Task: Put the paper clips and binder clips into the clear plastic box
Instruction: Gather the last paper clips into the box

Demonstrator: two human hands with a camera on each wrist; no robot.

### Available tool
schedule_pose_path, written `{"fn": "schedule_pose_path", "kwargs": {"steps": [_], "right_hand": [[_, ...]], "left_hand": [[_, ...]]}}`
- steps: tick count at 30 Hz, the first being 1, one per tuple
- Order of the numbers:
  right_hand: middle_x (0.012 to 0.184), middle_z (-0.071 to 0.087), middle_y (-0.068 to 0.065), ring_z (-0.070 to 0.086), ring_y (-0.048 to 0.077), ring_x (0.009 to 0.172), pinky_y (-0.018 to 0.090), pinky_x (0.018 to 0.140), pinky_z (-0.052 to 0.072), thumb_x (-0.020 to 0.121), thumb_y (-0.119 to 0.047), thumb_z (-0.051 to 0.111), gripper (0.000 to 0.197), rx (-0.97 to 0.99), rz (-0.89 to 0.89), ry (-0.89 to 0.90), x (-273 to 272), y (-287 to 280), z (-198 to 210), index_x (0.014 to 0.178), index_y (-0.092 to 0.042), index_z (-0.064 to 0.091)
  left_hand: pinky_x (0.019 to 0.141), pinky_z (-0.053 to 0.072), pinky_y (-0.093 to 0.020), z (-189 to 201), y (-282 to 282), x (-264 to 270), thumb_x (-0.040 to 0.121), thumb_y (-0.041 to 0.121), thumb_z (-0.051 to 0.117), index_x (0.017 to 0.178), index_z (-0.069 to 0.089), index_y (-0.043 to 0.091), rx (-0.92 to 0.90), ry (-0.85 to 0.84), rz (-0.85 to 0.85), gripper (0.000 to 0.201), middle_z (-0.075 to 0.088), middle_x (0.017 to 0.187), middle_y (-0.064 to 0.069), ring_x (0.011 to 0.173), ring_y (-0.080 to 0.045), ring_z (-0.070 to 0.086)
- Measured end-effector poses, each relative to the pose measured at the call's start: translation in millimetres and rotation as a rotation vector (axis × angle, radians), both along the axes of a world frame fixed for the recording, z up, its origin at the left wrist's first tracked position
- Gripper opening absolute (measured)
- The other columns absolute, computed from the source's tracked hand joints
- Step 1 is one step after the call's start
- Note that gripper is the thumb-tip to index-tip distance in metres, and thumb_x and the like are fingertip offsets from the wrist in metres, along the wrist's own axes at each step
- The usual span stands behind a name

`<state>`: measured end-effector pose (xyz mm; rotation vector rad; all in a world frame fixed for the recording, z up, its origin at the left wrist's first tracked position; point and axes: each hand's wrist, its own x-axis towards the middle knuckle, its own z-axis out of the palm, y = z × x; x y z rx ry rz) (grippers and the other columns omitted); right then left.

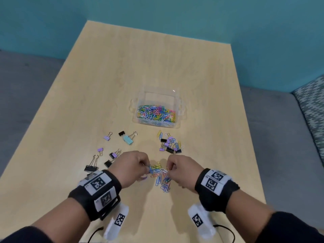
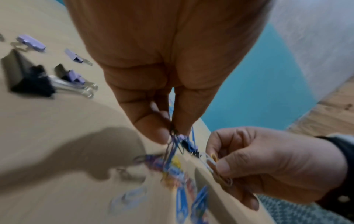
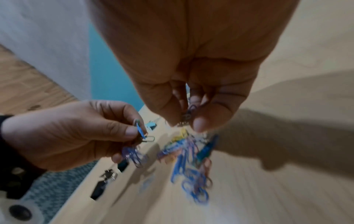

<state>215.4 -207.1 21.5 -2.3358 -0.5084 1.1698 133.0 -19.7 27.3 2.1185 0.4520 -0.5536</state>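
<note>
Both hands work over the near middle of a pale wood-grain table (image 1: 157, 58). The left hand (image 1: 133, 165) pinches a few tangled paper clips (image 1: 162, 178) between thumb and fingertips; the right hand (image 1: 182, 168) pinches others from the same small heap, fingers curled. More clips of that heap lie on the table under and just before the hands, blurred in both wrist views. Beyond the right hand sits a mixed pile (image 1: 171, 142) of paper clips and binder clips. To the left lie scattered binder clips (image 1: 114, 151), black, purple and one teal. Farther back stands the clear plastic box (image 1: 158, 109), open, its floor covered with coloured paper clips. A teal wall (image 1: 192, 13) rises behind the table; grey floor (image 1: 26, 85) flanks it, and a patterned blue-white cushion (image 1: 312, 109) shows at right.
</note>
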Motion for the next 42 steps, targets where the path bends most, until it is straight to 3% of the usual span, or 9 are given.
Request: {"fn": "schedule_pose_path", "kwargs": {"steps": [6, 9, 13, 16, 21, 24, 29, 35, 42], "right_hand": [[0.056, 0.054, 0.007, 0.052, 0.014, 0.041, 0.026, 0.044, 0.048, 0.079, 0.002, 0.055, 0.015, 0.154, -0.112, 0.144, 61.9, 26.6, 43.0, 0.075, -0.012, 0.054], [0.059, 0.056, 0.008, 0.055, 0.02, 0.048, 0.033, 0.051, 0.053, 0.082, 0.002, 0.056, 0.014, 0.22, -0.222, 0.062, 101.4, 44.9, 50.0, 0.076, -0.01, 0.054], [0.066, 0.061, 0.011, 0.06, 0.02, 0.052, 0.037, 0.058, 0.059, 0.084, -0.005, 0.061, 0.011, 0.228, -0.33, -0.1, 126.6, 70.0, 55.4, 0.077, -0.011, 0.056], [0.081, 0.063, 0.007, 0.067, 0.023, 0.07, 0.042, 0.068, 0.06, 0.085, -0.017, 0.065, 0.014, 0.235, -0.366, -0.077, 125.9, 72.9, 54.9, 0.098, -0.012, 0.061], [0.099, 0.061, -0.001, 0.059, 0.019, 0.085, 0.032, 0.082, 0.048, 0.087, -0.028, 0.06, 0.03, 0.162, -0.118, -0.332, 79.8, 26.2, 41.9, 0.115, -0.018, 0.06], [0.109, 0.056, 0.001, 0.057, 0.02, 0.095, 0.029, 0.086, 0.044, 0.082, -0.032, 0.054, 0.042, 0.057, 0.092, -0.312, 21.5, -11.3, 16.9, 0.123, -0.022, 0.055], [0.128, 0.029, -0.003, 0.043, 0.018, 0.113, 0.023, 0.094, 0.038, 0.081, -0.035, 0.061, 0.075, -0.064, 0.226, -0.281, -64.3, -41.8, -14.3, 0.144, -0.029, 0.02], [0.118, 0.032, -0.002, 0.039, 0.022, 0.105, 0.03, 0.089, 0.042, 0.082, -0.035, 0.063, 0.072, 0.0, 0.125, -0.446, -55.0, -8.9, -33.8, 0.141, -0.031, 0.022], [0.109, 0.037, 0.004, 0.044, 0.026, 0.094, 0.039, 0.076, 0.046, 0.087, -0.015, 0.051, 0.024, -0.002, 0.15, -0.491, -39.2, 16.7, -36.0, 0.11, -0.02, 0.047]], "left_hand": [[0.057, 0.046, -0.041, 29.9, 28.4, 54.6, 0.08, 0.0, 0.067, 0.069, 0.063, 0.012, -0.238, -0.082, 0.126, 0.017, 0.057, 0.048, -0.003, 0.041, -0.016, 0.054], [0.062, 0.052, -0.042, 39.0, 38.6, 94.7, 0.08, 0.001, 0.068, 0.068, 0.063, 0.013, -0.169, -0.207, 0.224, 0.018, 0.058, 0.055, -0.007, 0.048, -0.021, 0.058], [0.05, 0.048, -0.023, 41.3, 36.7, 131.5, 0.082, 0.006, 0.066, 0.076, 0.065, 0.014, -0.048, -0.303, 0.248, 0.01, 0.06, 0.061, -0.003, 0.048, -0.014, 0.058], [0.066, 0.051, -0.028, 34.2, 37.5, 133.8, 0.082, 0.019, 0.067, 0.099, 0.068, 0.018, 0.06, -0.291, 0.193, 0.017, 0.064, 0.08, 0.001, 0.065, -0.017, 0.064], [0.077, 0.045, -0.029, 26.2, 37.1, 73.5, 0.082, 0.026, 0.066, 0.108, 0.066, 0.021, 0.263, -0.316, 0.121, 0.026, 0.061, 0.094, 0.0, 0.081, -0.019, 0.06], [0.079, 0.045, -0.03, 13.0, 16.9, 9.0, 0.076, 0.042, 0.07, 0.118, 0.056, 0.024, 0.295, -0.136, -0.006, 0.048, 0.051, 0.101, 0.002, 0.088, -0.019, 0.058], [0.09, 0.044, -0.033, -23.1, -28.1, -74.5, 0.067, 0.056, 0.07, 0.137, 0.021, 0.032, 0.368, -0.008, -0.135, 0.089, 0.035, 0.115, 0.005, 0.103, -0.02, 0.046], [0.081, 0.046, -0.032, -44.8, -37.4, -48.3, 0.08, 0.037, 0.066, 0.136, 0.032, 0.03, 0.393, -0.185, -0.079, 0.066, 0.037, 0.108, 0.003, 0.095, -0.019, 0.045], [0.068, 0.047, -0.034, -56.1, -32.8, -10.2, 0.086, 0.023, 0.056, 0.104, 0.056, 0.025, 0.428, -0.215, -0.14, 0.019, 0.04, 0.094, 0.001, 0.078, -0.02, 0.05]]}}
